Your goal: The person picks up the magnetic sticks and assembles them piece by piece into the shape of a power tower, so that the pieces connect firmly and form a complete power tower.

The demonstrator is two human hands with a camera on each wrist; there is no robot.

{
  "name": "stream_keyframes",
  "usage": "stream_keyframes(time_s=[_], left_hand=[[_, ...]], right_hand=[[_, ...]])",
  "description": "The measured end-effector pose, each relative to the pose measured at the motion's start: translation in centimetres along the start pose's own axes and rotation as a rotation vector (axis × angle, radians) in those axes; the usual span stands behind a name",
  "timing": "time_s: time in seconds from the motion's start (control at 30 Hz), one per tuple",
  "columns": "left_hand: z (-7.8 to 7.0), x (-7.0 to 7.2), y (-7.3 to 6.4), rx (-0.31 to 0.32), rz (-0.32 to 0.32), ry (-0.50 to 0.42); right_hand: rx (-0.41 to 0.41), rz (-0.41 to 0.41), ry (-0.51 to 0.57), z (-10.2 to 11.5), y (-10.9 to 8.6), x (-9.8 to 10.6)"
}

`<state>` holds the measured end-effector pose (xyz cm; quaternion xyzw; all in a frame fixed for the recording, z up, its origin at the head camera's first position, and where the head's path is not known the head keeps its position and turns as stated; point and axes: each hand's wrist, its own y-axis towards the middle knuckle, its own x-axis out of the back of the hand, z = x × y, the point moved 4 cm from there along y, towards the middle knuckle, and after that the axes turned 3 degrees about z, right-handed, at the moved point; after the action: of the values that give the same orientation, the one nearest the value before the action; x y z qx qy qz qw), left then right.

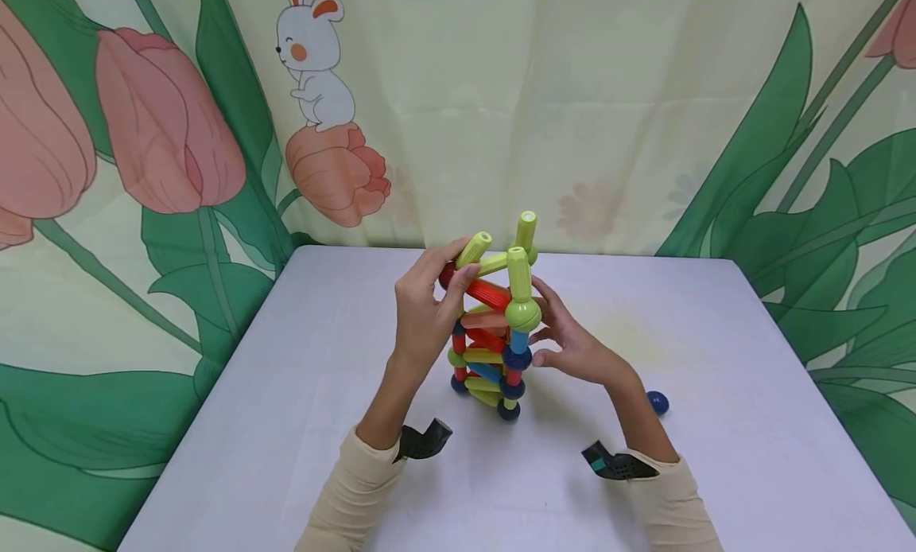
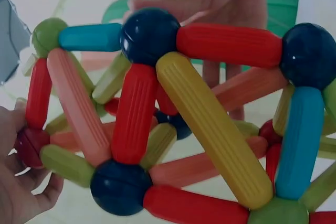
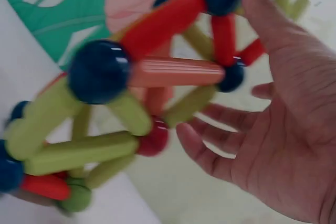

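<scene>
A tall tower of magnetic sticks and balls (image 1: pixel 485 357) stands upright on the table, with green, red, orange, yellow and blue sticks between dark blue, green and dark red balls. At its upper left, my left hand (image 1: pixel 422 305) pinches a dark red ball (image 2: pixel 32 148), the thumb beside an upright green stick (image 1: pixel 474 250). Two more green sticks point up from the top, the nearer on a green ball (image 1: pixel 523 315). My right hand (image 1: pixel 576 349) is cupped loosely along the tower's right side. In the right wrist view its relaxed fingers (image 3: pixel 210 156) spread near the balls.
A loose dark blue ball (image 1: pixel 657 402) lies on the white table (image 1: pixel 300 472), right of the tower and beside the right forearm. Behind the table's far edge hangs a curtain (image 1: pixel 608 122) printed with tulips and a rabbit. Each wrist wears a small black camera (image 1: pixel 424 439).
</scene>
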<state>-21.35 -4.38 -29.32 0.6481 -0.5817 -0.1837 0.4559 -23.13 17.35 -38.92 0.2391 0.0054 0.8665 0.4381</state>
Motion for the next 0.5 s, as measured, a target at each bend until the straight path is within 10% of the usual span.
stream_keyframes(time_s=[0.27,0.5], left_hand=[[1.2,-0.1,-0.2,0.02,0.067,-0.044],[1.6,-0.2,-0.2,0.0,0.059,-0.042]], right_hand=[[-0.569,0.018,-0.563,-1.5,-4.8,5.6],[-0.942,0.183,-0.701,-4.3,-9.4,7.0]])
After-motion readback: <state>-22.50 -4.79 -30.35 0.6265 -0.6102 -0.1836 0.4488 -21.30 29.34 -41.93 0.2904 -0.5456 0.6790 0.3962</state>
